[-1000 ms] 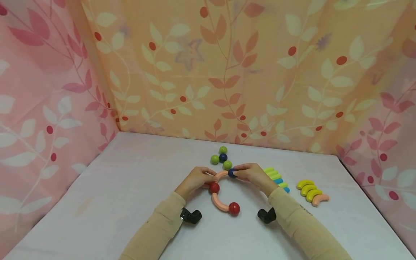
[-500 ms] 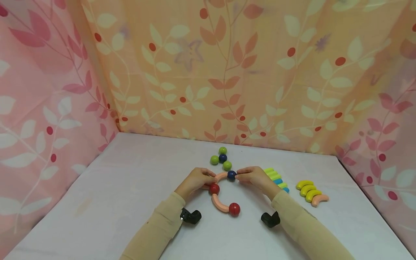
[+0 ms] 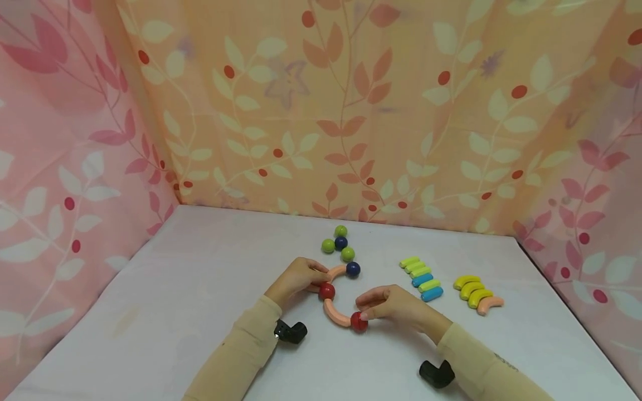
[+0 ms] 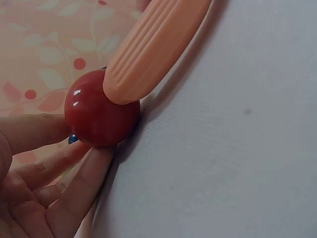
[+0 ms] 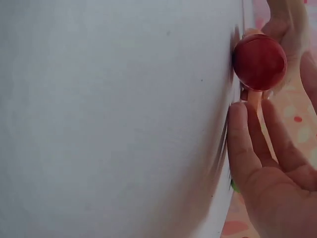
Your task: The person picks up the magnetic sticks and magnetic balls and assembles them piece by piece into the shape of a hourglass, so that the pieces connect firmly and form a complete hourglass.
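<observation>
On the white table lies a curved chain of toy magnetic-looking pieces: a navy ball (image 3: 353, 269), an upper peach curved rod (image 3: 337, 271), a red ball (image 4: 101, 109), a lower peach curved rod (image 4: 158, 47) and an end red ball (image 3: 359, 322). My left hand (image 3: 302, 276) pinches the middle red ball between thumb and fingers. At the chain's lower end, my right hand (image 3: 396, 307) has its fingers spread around the end red ball, also seen as a red ball (image 5: 260, 62) in the right wrist view. There its fingertips (image 5: 238, 110) stand just short of the ball.
Behind the chain sit several green balls (image 3: 328, 245) around another navy ball (image 3: 341, 243). To the right, lime and blue straight rods (image 3: 422, 279) lie in a row. Farther right are yellow curved rods (image 3: 472, 289) and a loose peach rod (image 3: 490, 304). Patterned curtains (image 3: 321, 111) surround the table.
My right hand has let go of the navy ball and moved down toward the end red ball. The left hand has stayed at the middle red ball. The head view has shifted slightly.
</observation>
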The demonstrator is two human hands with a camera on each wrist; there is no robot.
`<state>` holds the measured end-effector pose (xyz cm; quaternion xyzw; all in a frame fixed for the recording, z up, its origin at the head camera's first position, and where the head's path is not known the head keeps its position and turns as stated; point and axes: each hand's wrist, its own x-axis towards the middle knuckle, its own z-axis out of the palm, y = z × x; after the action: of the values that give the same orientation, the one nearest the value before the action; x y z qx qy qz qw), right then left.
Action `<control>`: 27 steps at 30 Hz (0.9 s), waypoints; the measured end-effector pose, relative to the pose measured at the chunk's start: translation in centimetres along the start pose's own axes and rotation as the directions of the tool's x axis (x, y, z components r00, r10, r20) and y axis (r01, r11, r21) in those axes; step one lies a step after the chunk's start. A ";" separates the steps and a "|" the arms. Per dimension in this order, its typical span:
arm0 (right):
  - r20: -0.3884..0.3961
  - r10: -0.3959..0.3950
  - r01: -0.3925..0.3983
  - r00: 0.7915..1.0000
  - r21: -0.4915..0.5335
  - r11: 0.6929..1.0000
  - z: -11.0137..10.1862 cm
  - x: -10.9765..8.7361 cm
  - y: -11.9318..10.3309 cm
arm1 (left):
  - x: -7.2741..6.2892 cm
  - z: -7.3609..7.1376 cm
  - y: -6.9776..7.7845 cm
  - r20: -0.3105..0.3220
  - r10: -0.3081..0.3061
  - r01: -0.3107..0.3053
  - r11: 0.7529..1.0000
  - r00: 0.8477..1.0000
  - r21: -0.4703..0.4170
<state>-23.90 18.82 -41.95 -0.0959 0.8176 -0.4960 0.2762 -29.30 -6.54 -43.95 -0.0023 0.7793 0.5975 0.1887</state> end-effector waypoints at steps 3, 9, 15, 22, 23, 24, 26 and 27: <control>0.056 -0.033 0.034 0.998 -0.025 0.999 0.4 -0.3 0.0 | -0.1 -0.1 0.0 0.002 -0.014 0.014 0.999 1.000 0.031; 0.088 -0.073 0.079 0.993 -0.067 0.995 0.7 -0.4 -0.3 | -0.3 -0.4 0.2 0.025 -0.021 0.020 0.998 0.999 0.060; 0.088 -0.068 0.074 0.994 -0.076 0.994 0.3 -0.5 -0.3 | -0.5 -0.9 0.5 0.074 -0.032 0.022 0.991 0.997 0.133; 0.100 -0.060 0.065 0.993 -0.046 0.997 0.1 -0.5 -0.1 | -0.9 -1.0 0.8 0.065 -0.014 0.006 0.992 0.998 0.127; 0.102 -0.061 0.066 0.993 -0.043 0.997 0.1 -0.5 -0.2 | -0.9 -0.9 0.8 0.065 0.000 -0.008 0.993 0.998 0.118; 0.103 -0.060 0.065 0.993 -0.043 0.997 0.2 -0.5 -0.2 | -0.9 -0.8 0.8 0.066 0.019 -0.027 0.992 0.998 0.122; 0.106 -0.060 0.066 0.993 -0.048 0.997 0.2 -0.5 -0.4 | -1.0 -0.6 0.7 0.065 0.046 -0.055 0.989 0.997 0.134; 0.109 -0.064 0.070 0.992 -0.054 0.996 0.2 -0.4 -0.5 | -1.0 -0.5 0.6 0.067 0.059 -0.068 0.988 0.996 0.140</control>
<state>-23.50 18.67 -41.46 -0.1578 0.8119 -0.4753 0.3000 -28.69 -7.01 -42.97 0.0548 0.8134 0.5459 0.1935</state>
